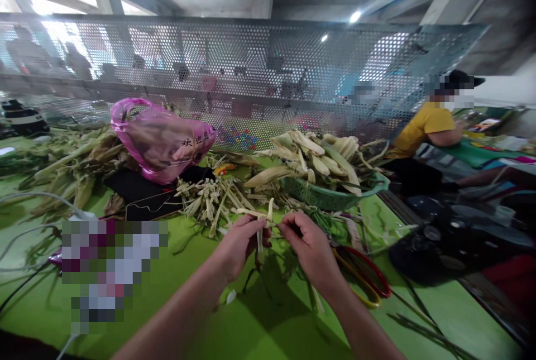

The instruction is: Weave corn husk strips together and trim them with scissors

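Pale corn husk strips [270, 212] cross one another between my hands, above the green table. My left hand [240, 245] pinches them between thumb and fingers near the crossing. My right hand [307, 245] has its fingertips closed on one end of the strips at the right side. One strip stands up from the crossing, and another hangs below my left hand. Just beyond my hands lies a heap of cut husk pieces [205, 198]. Scissors [364, 276] with red and yellow handles lie close to my right wrist, their blades partly hidden.
A green basket [322, 197] of dried husks stands at the back right. A pink plastic bag [163, 145] rests beside loose husks [79, 164] at the left. Cables cross the left side. A perforated metal screen [234, 70] rises behind, and a person in yellow [431, 125] sits at right.
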Demonstrator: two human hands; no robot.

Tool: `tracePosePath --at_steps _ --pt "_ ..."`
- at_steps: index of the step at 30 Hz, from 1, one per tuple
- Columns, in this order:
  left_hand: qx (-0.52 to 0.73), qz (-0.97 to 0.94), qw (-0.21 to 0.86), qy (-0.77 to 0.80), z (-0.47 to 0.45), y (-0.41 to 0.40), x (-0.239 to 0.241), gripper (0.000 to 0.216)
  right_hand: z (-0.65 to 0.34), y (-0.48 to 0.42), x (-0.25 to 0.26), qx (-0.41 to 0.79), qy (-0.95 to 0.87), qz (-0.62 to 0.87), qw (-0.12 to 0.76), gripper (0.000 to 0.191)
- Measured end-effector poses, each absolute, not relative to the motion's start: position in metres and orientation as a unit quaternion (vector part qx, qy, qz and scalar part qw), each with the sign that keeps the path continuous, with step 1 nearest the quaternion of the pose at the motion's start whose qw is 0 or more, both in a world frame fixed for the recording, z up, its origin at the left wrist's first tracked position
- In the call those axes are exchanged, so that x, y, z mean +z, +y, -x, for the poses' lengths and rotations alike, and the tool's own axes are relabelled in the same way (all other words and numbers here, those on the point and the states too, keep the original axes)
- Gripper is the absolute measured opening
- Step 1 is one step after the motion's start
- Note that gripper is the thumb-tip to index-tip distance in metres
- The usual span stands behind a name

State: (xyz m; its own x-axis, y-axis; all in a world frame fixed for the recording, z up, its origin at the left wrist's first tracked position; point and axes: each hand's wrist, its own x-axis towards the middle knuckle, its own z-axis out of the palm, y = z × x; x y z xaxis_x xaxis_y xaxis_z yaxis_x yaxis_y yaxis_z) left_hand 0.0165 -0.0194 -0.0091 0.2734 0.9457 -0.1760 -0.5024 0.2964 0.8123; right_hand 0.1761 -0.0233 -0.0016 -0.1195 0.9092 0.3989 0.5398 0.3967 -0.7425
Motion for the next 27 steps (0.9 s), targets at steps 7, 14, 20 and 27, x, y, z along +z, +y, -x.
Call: tracePosePath --at_steps 7,14,20,27 --pt "0.506 -0.329 0.716 0.35 -0.012 -0.017 -0.007 0.027 -0.181 -0.02 -0.002 0.179 -0.698 0.532 0.444 0.019" --pt "0.468 -0.455 0.676 0.341 -0.014 -0.022 -0.007 0.034 -0.176 -0.022 0.0 0.418 -0.621 0.466 0.472 0.025" --pt "0.428 -0.491 0.689 0.318 -0.018 -0.026 -0.007 0.034 -0.173 -0.021 -0.002 0.436 -0.546 0.454 0.553 0.024" --pt "0.405 -0.482 0.717 0.299 -0.022 -0.027 -0.012 0.035 -0.177 -0.019 -0.004 0.442 -0.485 0.458 0.599 0.023"
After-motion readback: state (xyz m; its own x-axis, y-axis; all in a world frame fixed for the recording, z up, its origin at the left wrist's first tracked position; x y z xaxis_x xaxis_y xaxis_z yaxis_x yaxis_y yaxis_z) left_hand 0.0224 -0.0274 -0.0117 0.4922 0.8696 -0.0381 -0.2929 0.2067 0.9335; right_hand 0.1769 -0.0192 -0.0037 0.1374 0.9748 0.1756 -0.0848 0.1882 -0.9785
